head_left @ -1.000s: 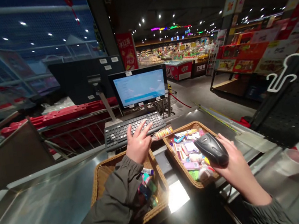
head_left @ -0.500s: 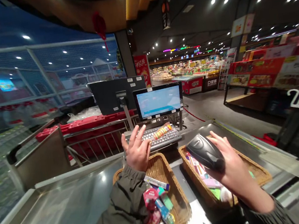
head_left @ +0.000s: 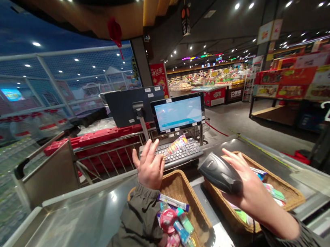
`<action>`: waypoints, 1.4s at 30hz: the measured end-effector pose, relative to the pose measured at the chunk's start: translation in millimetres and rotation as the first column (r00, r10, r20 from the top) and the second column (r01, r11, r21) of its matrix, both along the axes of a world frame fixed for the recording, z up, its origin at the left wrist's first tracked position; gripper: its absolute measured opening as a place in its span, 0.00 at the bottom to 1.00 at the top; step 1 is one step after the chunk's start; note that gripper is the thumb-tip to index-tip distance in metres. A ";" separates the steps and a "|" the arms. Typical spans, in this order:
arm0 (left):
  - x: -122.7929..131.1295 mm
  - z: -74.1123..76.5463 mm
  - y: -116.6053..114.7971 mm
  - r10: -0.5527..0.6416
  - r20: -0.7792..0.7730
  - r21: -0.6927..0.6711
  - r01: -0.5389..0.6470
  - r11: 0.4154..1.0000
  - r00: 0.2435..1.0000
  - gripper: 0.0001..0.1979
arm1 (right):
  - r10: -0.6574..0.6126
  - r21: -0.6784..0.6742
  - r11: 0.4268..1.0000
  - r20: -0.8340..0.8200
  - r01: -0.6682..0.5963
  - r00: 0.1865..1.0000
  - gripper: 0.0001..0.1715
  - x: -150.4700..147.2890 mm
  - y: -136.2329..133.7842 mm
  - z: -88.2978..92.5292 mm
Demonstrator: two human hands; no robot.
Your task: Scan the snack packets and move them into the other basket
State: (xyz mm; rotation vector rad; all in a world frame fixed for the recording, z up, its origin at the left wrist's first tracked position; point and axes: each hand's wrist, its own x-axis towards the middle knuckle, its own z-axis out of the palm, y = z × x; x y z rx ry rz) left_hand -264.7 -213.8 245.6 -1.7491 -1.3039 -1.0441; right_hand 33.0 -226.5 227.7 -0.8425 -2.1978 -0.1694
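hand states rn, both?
Left hand: pinching one end of a colorful packet, other fingers spread.
Right hand: closed around the black scanner.

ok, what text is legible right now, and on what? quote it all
"冰红茶" (probable, last character soft): red banner
"D", rest of the lettering unclear: dark panel
Too small or blurred to read: scanner marking, pack in the left hand, basket sweets, screen, keys, monitor stickers, hanging sign, freezer, boxes at right, distant neon signs.
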 end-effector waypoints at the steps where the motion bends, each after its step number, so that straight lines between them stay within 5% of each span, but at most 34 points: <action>1: -0.2 -0.1 -0.5 0.000 0.002 -0.005 0.000 1.000 1.000 0.08 | -0.001 -0.008 1.000 0.000 0.001 1.000 0.28 -0.1 0.0 -0.5; 10: -5.0 -6.0 -7.8 0.008 0.000 -0.063 -0.008 0.998 1.000 0.08 | 0.019 -0.065 0.998 -0.004 -0.019 1.000 0.35 -4.8 0.8 -5.2; 25: -42.1 -47.2 -27.7 0.001 -0.088 -0.408 -0.037 0.912 0.996 0.10 | 0.055 -0.164 0.985 0.013 -0.052 0.998 0.30 -25.4 4.1 -20.8; 30: -50.2 -78.3 -33.3 -0.040 -0.052 -0.593 0.001 0.805 0.998 0.09 | 0.064 -0.199 0.978 0.010 -0.061 0.998 0.29 -29.8 3.8 -25.0; 42: -65.4 -179.3 -44.6 -0.084 0.037 -0.902 0.069 0.426 0.996 0.06 | 0.095 -0.345 0.936 0.056 -0.070 0.994 0.25 -29.3 -3.8 -31.6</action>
